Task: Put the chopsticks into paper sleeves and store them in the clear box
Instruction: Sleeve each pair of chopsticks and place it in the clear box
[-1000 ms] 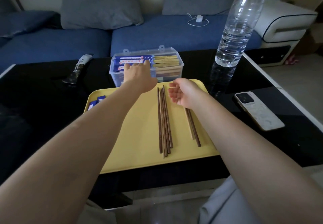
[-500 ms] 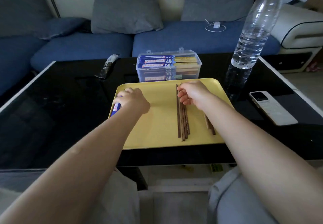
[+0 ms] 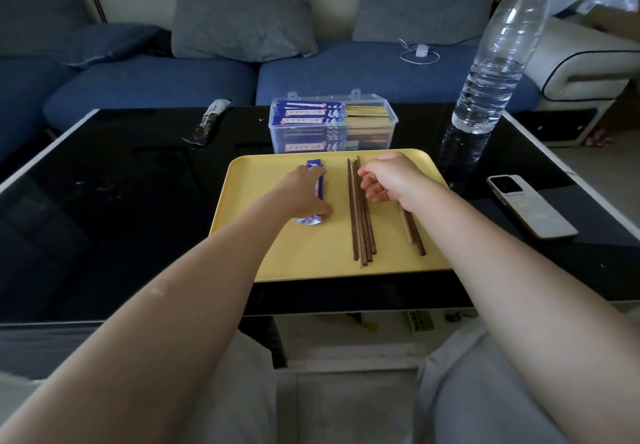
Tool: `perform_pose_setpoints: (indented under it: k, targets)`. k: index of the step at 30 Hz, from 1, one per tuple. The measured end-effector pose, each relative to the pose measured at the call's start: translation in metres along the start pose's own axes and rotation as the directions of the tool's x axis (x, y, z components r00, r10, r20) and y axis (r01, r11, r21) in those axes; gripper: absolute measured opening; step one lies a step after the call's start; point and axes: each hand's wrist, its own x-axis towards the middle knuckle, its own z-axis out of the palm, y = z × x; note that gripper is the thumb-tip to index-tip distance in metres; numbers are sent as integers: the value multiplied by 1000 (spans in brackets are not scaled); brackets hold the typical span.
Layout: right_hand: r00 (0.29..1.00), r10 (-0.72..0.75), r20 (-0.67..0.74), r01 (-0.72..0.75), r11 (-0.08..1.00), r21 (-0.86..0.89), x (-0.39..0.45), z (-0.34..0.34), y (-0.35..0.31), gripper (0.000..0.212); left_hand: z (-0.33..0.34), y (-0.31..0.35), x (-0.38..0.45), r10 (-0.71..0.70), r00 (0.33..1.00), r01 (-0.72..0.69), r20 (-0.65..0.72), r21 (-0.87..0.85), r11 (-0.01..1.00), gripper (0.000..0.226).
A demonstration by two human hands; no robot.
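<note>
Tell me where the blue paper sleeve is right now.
The blue paper sleeve lies on the yellow tray's left half, under the left hand, left of the chopsticks.

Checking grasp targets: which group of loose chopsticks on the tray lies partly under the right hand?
The small pair at the tray's right side; its far ends vanish beneath the right hand. The bigger bundle lies fully exposed, left of that hand.

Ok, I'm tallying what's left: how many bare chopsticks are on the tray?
7: a bunch of five mid yellow tray, a pair partly under the right hand; overlaps may hide more.
</note>
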Motion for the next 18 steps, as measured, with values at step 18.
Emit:
perform_pose_setpoints:
  k: [18]
  targets:
    - [997,-32,64,31,999,16,5,-11,1,17,-21,13,14,-319,945,162,-76,-736,657,15]
